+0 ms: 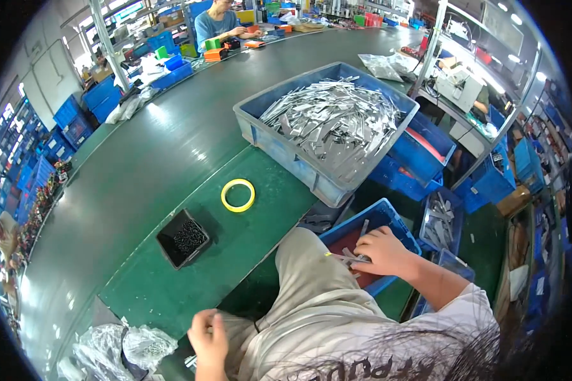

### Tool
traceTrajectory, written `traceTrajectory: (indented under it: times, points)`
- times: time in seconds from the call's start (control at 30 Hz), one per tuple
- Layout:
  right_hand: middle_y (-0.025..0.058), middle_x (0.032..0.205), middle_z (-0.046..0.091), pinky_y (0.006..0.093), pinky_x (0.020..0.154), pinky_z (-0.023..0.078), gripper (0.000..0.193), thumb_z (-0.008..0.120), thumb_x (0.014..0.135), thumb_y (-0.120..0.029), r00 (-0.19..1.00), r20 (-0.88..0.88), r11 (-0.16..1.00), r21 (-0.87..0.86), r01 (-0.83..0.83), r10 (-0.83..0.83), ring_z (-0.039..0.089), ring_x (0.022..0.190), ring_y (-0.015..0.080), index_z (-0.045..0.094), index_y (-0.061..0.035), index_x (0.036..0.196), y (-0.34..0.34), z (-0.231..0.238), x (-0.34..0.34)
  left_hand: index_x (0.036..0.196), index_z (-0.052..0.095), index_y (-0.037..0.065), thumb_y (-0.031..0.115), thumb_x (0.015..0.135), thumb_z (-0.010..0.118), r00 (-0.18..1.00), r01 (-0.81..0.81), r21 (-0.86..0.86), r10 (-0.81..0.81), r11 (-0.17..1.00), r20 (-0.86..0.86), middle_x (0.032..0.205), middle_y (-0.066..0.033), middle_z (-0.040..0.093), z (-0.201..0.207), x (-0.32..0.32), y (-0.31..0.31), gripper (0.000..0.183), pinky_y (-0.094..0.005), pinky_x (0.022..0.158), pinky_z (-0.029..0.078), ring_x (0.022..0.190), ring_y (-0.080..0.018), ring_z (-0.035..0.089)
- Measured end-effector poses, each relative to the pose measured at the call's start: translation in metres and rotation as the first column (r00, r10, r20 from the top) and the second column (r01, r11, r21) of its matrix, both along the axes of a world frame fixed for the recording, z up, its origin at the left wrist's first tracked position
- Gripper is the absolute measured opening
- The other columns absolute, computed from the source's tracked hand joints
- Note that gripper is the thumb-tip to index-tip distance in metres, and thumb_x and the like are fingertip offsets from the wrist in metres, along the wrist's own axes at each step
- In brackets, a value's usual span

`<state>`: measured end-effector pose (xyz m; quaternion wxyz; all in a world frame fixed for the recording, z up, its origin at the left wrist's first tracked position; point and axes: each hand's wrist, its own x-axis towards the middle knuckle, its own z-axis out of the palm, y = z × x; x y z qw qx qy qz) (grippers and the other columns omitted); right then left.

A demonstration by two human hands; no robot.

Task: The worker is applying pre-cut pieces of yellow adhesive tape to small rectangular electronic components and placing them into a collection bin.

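My right hand (pixel 382 252) reaches over a blue bin (pixel 392 207) beside my right leg, its fingers closed on thin metal strips (pixel 348 256). A small yellow spot shows at the strips' far end. More grey strips lie in that bin, over its reddish bottom. My left hand (pixel 208 340) is above my lap near the bench's front edge, fingers curled; whatever is in them is hidden. A shiny metal piece (pixel 190 361) shows just below its wrist side. On the green bench top lie a yellow tape roll (pixel 252 195) and a black box (pixel 165 244) of small dark parts.
A large blue-grey crate (pixel 279 155) heaped with metal strips (pixel 337 117) stands at the bench's edge. Clear plastic bags (pixel 149 346) lie at the lower left. More blue bins (pixel 442 222) crowd the right side. A person (pixel 217 25) works across the conveyor (pixel 190 120).
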<state>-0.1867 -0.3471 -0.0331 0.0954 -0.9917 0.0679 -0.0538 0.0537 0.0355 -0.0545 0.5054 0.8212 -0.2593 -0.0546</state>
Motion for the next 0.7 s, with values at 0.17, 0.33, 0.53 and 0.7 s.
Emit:
traceTrajectory:
  times: [0.17, 0.33, 0.53, 0.7]
  points:
    - [0.0103, 0.079, 0.062, 0.0452, 0.070, 0.048, 0.017, 0.073, 0.076, -0.022, 0.863, 0.467, 0.942, -0.160, 0.294, -0.190, 0.062, 0.078, 0.0335, 0.068, -0.0072, 0.083, -0.033, 0.066, 0.046, 0.088, 0.061, 0.001, 0.009, 0.095, 0.064, 0.989, -0.081, -0.202, 0.054, 0.976, -0.136, 0.062, 0.0029, 0.054, -0.018, 0.006, 0.004, 0.010, -0.0227, 0.048, 0.034, 0.053, -0.0034, 0.043]
    - [0.0136, 0.100, 0.072, 0.0461, 0.078, 0.051, 0.035, 0.067, 0.082, -0.041, 0.711, 0.023, 0.672, -0.307, 0.674, -0.702, 0.069, 0.095, 0.0321, 0.075, -0.0089, 0.093, -0.125, 0.112, 0.107, 0.087, 0.059, 0.000, 0.010, 0.095, 0.062, 1.000, -0.011, -0.140, 0.011, 0.990, 0.000, 0.062, 0.0020, 0.052, -0.023, 0.001, 0.003, 0.013, -0.0240, 0.049, 0.035, 0.054, -0.0044, 0.042]
    - [0.0110, 0.114, 0.072, 0.0444, 0.084, 0.054, 0.049, 0.072, 0.074, -0.051, 0.598, -0.291, 0.643, -0.542, 0.541, -0.747, 0.070, 0.104, 0.0278, 0.077, -0.0132, 0.106, -0.168, 0.094, 0.144, 0.089, 0.063, 0.005, 0.014, 0.089, 0.069, 0.994, -0.085, -0.025, 0.086, 0.996, 0.069, 0.056, -0.0091, 0.059, -0.032, 0.010, -0.005, 0.011, -0.0320, 0.048, 0.042, 0.047, -0.0195, 0.056]
    - [0.0072, 0.129, 0.066, 0.0462, 0.095, 0.051, 0.055, 0.076, 0.075, -0.042, 0.523, -0.393, 0.654, -0.453, 0.605, -0.756, 0.064, 0.116, 0.0277, 0.070, -0.0148, 0.122, -0.175, 0.094, 0.151, 0.101, 0.062, 0.007, 0.019, 0.087, 0.070, 0.992, -0.088, 0.121, 0.075, 0.989, 0.106, 0.059, -0.0099, 0.061, -0.018, 0.010, 0.004, 0.020, -0.0402, 0.050, 0.046, 0.051, -0.0306, 0.061]
